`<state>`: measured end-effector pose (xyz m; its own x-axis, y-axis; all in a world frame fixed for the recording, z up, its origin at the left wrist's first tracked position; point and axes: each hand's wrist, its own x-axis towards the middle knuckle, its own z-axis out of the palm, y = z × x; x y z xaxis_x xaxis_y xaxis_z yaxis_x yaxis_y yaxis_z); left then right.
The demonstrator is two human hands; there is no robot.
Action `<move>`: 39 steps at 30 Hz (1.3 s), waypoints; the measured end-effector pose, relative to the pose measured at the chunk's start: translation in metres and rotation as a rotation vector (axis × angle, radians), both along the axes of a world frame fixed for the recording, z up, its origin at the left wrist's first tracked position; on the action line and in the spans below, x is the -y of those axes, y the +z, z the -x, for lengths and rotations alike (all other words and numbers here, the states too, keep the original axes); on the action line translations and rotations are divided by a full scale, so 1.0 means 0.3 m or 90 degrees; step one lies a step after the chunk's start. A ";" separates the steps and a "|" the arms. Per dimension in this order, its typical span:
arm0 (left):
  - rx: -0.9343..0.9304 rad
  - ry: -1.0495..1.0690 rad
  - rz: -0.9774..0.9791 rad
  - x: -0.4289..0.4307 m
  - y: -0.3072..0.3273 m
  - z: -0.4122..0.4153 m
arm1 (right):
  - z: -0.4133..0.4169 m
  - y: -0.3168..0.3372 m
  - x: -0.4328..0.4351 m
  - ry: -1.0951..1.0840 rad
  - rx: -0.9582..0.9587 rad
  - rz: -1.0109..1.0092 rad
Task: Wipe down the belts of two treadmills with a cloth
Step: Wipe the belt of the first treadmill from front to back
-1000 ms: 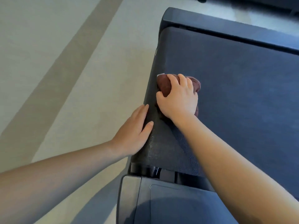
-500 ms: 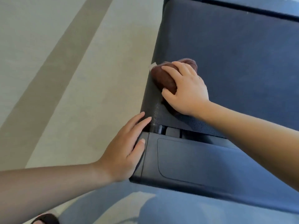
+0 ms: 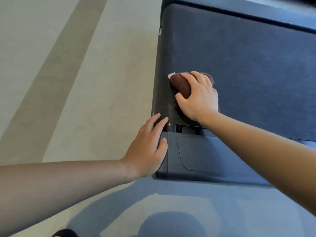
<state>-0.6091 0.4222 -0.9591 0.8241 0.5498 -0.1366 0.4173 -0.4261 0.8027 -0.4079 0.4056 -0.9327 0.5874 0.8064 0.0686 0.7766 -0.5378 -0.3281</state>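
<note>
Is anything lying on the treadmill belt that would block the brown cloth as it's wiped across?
Nothing visible does. The right hand grips the cloth at the edge of the belt, and the belt in view beyond it is bare. The left hand rests on the frame, off the belt.

Fuzzy, plush cloth (image 3: 181, 86) against a matt, finely grained belt (image 3: 248, 74), pebbled hard plastic along the side rail (image 3: 163, 93), smoother satin plastic on the end cover (image 3: 196, 156), matt, faintly mottled floor (image 3: 85, 82) alongside.
</note>
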 end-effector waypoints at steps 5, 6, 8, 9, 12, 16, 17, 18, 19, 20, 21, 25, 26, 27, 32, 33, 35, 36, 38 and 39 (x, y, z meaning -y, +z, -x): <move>-0.027 -0.025 -0.005 -0.014 0.008 -0.005 | -0.004 -0.003 0.030 0.029 -0.001 -0.009; -0.034 -0.035 -0.011 -0.020 0.009 -0.008 | -0.007 -0.004 0.055 0.045 -0.001 -0.016; -0.050 -0.073 -0.046 -0.037 0.015 -0.023 | -0.021 -0.006 0.113 0.066 0.001 -0.022; -0.058 -0.104 -0.081 -0.046 0.021 -0.037 | -0.033 -0.008 0.147 0.068 0.003 -0.024; -0.096 -0.220 -0.239 -0.071 0.035 -0.101 | -0.090 -0.014 0.256 0.043 0.009 -0.030; -0.108 -0.394 -0.350 -0.089 0.044 -0.190 | -0.201 -0.011 0.386 -0.045 0.011 -0.032; -0.108 -0.415 -0.351 -0.092 0.043 -0.204 | -0.229 -0.010 0.415 -0.061 0.013 -0.030; -0.113 -0.425 -0.349 -0.094 0.042 -0.217 | -0.258 -0.009 0.444 -0.076 0.013 -0.030; -0.120 -0.427 -0.345 -0.095 0.041 -0.224 | -0.285 -0.009 0.469 -0.091 0.012 -0.030; -0.124 -0.424 -0.341 -0.096 0.038 -0.230 | -0.310 -0.007 0.490 -0.106 0.010 -0.032; -0.122 -0.418 -0.338 -0.094 0.039 -0.233 | -0.332 -0.008 0.504 -0.121 0.007 -0.034; -0.115 -0.408 -0.350 -0.089 0.040 -0.252 | -0.379 -0.009 0.489 -0.147 -0.004 -0.025; -0.116 -0.407 -0.359 -0.089 0.042 -0.262 | -0.390 -0.010 0.478 -0.147 -0.003 -0.021; -0.117 -0.407 -0.365 -0.088 0.044 -0.274 | -0.404 -0.009 0.468 -0.148 0.000 -0.020; -0.113 -0.357 -0.361 -0.053 0.040 -0.394 | -0.430 -0.003 0.457 -0.179 -0.019 -0.020; -0.112 -0.342 -0.354 -0.040 0.037 -0.432 | -0.415 -0.001 0.472 -0.169 -0.017 -0.013; -0.112 -0.324 -0.362 -0.010 0.030 -0.504 | -0.378 -0.002 0.515 -0.142 -0.011 0.004; -0.116 -0.315 -0.370 0.005 0.027 -0.534 | -0.362 -0.006 0.535 -0.131 -0.007 0.015; -0.118 -0.283 -0.381 0.030 0.015 -0.571 | -0.340 -0.013 0.557 -0.125 0.009 0.043; -0.112 -0.265 -0.392 0.038 0.008 -0.577 | -0.337 -0.016 0.553 -0.133 0.017 0.050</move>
